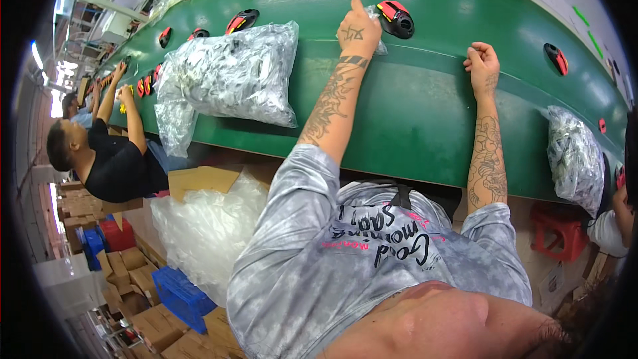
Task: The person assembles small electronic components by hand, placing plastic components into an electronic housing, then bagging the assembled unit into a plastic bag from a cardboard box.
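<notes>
Pinching one clear bag (381, 47), the left hand (359, 31) sits beside one red-black device (397, 20); right hand's grip (483, 65) I cannot tell.

along the bench (412, 106), left to right: bag (232, 73), left grip (359, 30), device (397, 20), right grip (484, 66), another bag (574, 153).

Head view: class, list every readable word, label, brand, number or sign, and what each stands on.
Grey shirt: large black lettering and smaller pink script; wording not copied here.
Left hand: dark tattooed mark on its back; I cannot tell what it reads.
Pale bag near the red stool: dark print, too small to read.
Red-and-black device by that hand: any markings too small to read.
</notes>
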`<state>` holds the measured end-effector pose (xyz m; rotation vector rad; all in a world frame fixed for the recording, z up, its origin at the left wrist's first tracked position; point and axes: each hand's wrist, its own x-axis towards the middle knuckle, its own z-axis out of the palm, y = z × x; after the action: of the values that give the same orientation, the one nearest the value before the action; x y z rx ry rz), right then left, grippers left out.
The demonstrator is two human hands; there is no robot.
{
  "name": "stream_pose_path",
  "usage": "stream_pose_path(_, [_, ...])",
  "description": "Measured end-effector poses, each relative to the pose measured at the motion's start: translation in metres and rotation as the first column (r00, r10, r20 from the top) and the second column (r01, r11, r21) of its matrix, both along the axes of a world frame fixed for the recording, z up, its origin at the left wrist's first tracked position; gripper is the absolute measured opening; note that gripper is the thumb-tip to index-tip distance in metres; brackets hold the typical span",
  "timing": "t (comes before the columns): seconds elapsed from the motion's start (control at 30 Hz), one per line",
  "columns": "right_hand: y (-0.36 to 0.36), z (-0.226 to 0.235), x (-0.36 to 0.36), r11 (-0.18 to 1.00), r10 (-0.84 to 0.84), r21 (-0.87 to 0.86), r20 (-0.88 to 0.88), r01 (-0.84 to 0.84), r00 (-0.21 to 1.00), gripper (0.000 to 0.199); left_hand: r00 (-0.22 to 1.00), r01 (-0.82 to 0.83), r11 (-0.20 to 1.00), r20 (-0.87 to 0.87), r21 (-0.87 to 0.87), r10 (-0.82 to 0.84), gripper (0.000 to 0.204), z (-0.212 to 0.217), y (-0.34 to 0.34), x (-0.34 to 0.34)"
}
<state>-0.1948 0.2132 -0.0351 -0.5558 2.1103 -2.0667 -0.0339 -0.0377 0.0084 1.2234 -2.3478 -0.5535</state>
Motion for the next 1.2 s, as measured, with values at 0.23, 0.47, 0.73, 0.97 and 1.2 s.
stream_pose_path(0.23, [-0.006, 0.001, 0.009, 0.993, 0.068, 0.105, -0.082, -0.059, 0.994, 0.017, 0.932, 0.338, 0.940, -0.125, -0.051, -0.341, 0.068, 0.030, -0.050, 0.004])
stream_pose_path(0.47, [-0.007, 0.016, 0.024, 0.954, 0.104, 0.294, -0.159, -0.053, 0.982, 0.020, 0.785, 0.555, 0.767, 0.103, 0.323, -0.611, 0.069, 0.025, -0.080, -0.038])
stream_pose_path(0.73, [-0.010, 0.037, 0.034, 0.870, 0.167, 0.484, -0.116, -0.091, 0.979, 0.019, 0.735, 0.617, 0.774, 0.250, 0.139, -0.631, 0.056, 0.002, -0.068, -0.032])
stream_pose_path(0.97, [-0.019, 0.034, 0.033, 0.844, 0.131, 0.536, -0.241, 0.019, 0.962, 0.019, 0.782, 0.527, 0.842, 0.324, 0.111, -0.532, 0.056, 0.015, -0.055, -0.021])
stream_pose_path(1.2, [-0.002, -0.007, 0.012, 0.960, 0.171, 0.262, -0.264, -0.100, 0.949, 0.013, 0.903, 0.410, 0.881, -0.033, -0.236, -0.429, 0.059, 0.053, 0.000, 0.045])
